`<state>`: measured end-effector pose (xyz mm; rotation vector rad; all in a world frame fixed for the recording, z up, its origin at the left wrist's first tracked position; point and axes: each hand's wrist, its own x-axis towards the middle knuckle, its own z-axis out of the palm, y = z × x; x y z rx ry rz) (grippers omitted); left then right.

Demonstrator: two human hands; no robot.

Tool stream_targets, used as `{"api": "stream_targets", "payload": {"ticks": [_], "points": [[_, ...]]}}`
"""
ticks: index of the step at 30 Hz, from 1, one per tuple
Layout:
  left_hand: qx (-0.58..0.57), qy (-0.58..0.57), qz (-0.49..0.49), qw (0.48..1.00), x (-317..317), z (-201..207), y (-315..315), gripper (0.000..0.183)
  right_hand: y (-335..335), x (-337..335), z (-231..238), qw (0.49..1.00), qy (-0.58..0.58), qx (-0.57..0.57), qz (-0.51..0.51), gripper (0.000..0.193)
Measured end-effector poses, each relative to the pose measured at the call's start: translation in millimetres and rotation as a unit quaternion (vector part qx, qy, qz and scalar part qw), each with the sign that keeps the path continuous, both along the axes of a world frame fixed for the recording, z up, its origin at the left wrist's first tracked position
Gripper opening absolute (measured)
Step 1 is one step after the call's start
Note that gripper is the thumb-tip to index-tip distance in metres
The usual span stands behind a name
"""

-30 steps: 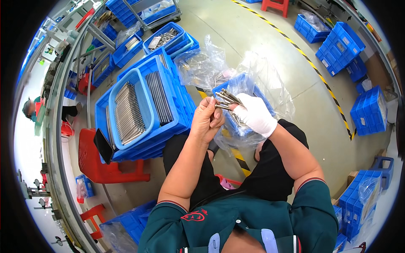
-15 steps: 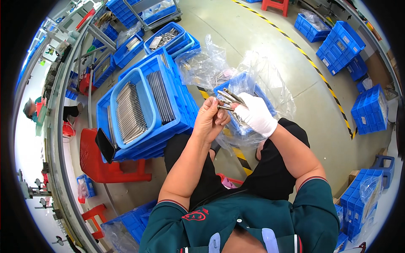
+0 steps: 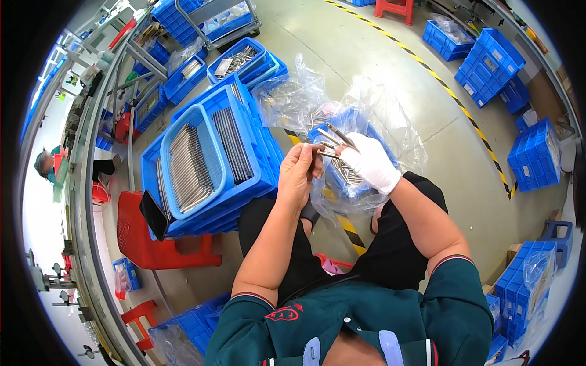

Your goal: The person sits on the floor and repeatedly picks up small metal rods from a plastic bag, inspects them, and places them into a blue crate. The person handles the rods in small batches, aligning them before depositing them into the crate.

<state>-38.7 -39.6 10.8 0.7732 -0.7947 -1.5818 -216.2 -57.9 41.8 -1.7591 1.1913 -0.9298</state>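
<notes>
My gloved right hand (image 3: 371, 166) is closed round several slim metal rods (image 3: 339, 135), which fan out toward the upper left. My bare left hand (image 3: 298, 174) meets it from the left, thumb and fingers pinched at the end of one rod (image 3: 328, 154). Below both hands stands a blue bin (image 3: 383, 144) lined with clear plastic, with more loose metal rods (image 3: 349, 175) inside. To the left, a light-blue basket (image 3: 215, 141) holds a neat row of similar rods (image 3: 190, 168). It sits on a stack of blue crates (image 3: 259, 165), beside a row of dark rods (image 3: 232, 146).
A red stool (image 3: 137, 235) supports the crates, and a black flat object (image 3: 154, 215) leans at their corner. Crumpled clear plastic (image 3: 293, 91) lies beyond the bin. Blue crates (image 3: 534, 152) line the right side. A wheeled cart (image 3: 226, 27) stands at the far left.
My left hand has shifted slightly left and down, its fingers turned more over the rod end. The right hand keeps its grip on the rods, nearly in place.
</notes>
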Motion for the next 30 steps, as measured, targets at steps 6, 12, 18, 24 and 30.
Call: {"api": "stream_targets", "payload": {"ticks": [6,12,18,24,30], "points": [[-0.046,-0.134,0.02,0.99,5,2,0,0.014,-1,-2,-1,0.999,-0.029,0.01,0.017,0.026],[0.002,-0.038,-0.079,0.996,20,-2,-1,0.015,9,2,9,0.999,0.024,0.0,0.039,0.022],[-0.012,-0.093,-0.04,0.995,14,16,3,0.013,6,0,3,0.999,-0.018,0.016,0.037,0.023],[-0.025,-0.091,0.057,0.994,30,16,-4,0.013,0,-6,4,0.999,-0.015,0.041,0.018,0.023],[-0.017,-0.098,0.003,0.995,22,5,-2,0.014,8,1,8,0.997,0.025,0.008,0.071,0.02]]}}
